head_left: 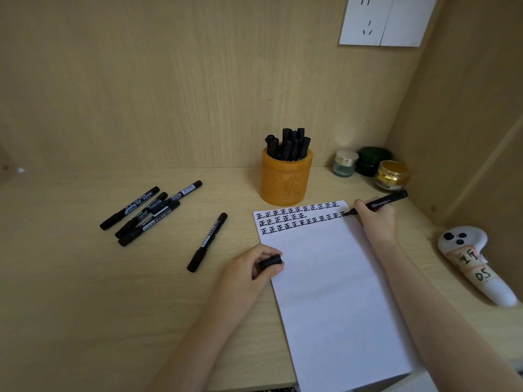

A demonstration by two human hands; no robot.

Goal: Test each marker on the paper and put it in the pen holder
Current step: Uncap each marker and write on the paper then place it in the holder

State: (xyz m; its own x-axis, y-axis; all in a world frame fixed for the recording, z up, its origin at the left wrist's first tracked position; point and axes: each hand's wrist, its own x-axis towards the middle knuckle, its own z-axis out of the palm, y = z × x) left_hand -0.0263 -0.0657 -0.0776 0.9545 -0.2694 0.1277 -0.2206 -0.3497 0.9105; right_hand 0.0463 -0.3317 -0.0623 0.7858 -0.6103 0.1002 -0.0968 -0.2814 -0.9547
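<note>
While the right hand (376,219) pinches the uncapped black plastic marker (386,200) low on the barrel, fingers curled tight around it, the tip sits on the white sheet of paper (334,292) at the right end of the third row of inked characters. The rest of the pen pokes up and right past the knuckles. Left hand (249,267) rests at the sheet's left edge, fingers wrapped round the short black cap (271,261). Just behind the sheet stands the round orange carved pen holder (285,179), matte and chunky, stuffed with upright capped black markers (291,145). Off to the left on the pale wood-grain desk (85,278) there's a heap of four black markers (147,212) crossing each other. A single black marker (208,241) lies alone between that heap and the left hand. Three small glass jars (344,162) sit in the back right corner, and a white controller (467,250) by the right edge.
</note>
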